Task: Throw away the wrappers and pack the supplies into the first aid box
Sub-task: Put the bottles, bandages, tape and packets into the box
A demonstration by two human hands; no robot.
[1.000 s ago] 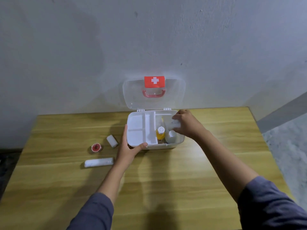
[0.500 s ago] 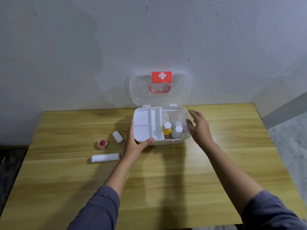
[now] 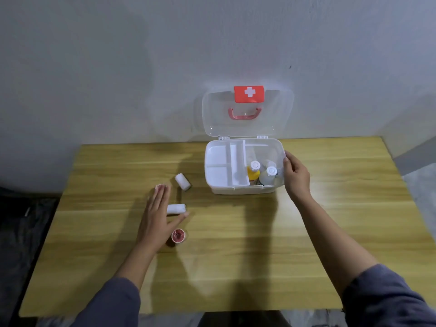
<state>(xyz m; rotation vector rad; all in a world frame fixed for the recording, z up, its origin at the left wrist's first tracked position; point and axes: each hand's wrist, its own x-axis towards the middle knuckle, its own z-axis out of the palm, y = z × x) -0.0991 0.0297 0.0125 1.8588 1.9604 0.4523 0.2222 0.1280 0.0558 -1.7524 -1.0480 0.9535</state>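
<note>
Wooden table [image 3: 236, 267] against grey wall [image 3: 118, 67], open box [image 3: 243, 188] at back, lid upright, long roll [image 3: 176, 208] left of box lying crosswise under spread left hand [image 3: 157, 215], right hand [image 3: 296, 177] open on box's right wall

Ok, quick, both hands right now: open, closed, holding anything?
Left hand: open, over the long gauze roll, holding nothing.
Right hand: open, at the first aid box side, empty.

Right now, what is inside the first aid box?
In the first aid box, a yellow bottle and a white bottle stand right of the empty white tray. Anything beneath the tray is hidden.
</note>
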